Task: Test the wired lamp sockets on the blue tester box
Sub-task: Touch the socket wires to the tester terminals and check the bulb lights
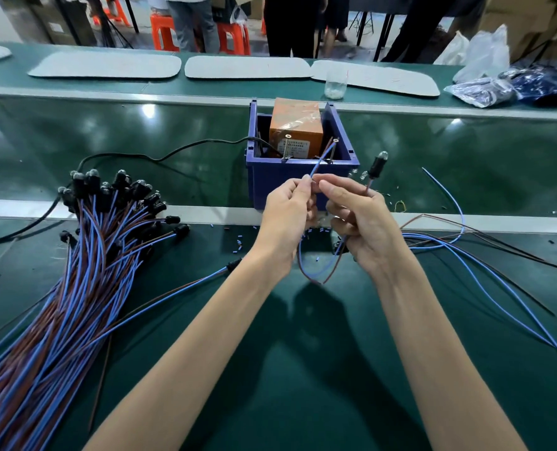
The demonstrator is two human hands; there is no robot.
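Note:
The blue tester box (298, 180) stands on the green belt, holding an orange unit (296, 130) with two upright metal screws at its front rim. My left hand (287, 219) pinches a blue wire (322, 162) whose end reaches up to the right screw (335, 140). My right hand (360, 222) grips the same lead's wires, and its black socket (377, 165) with a small clear bulb sticks up to the right of the box. The wires loop down below both hands.
A big bundle of wired sockets (85, 249) lies at the left, with a black power cable (124, 157) running to the box. Loose blue and brown leads (485, 265) lie at the right. A clear cup (335, 83), grey mats and plastic bags sit beyond; people stand behind.

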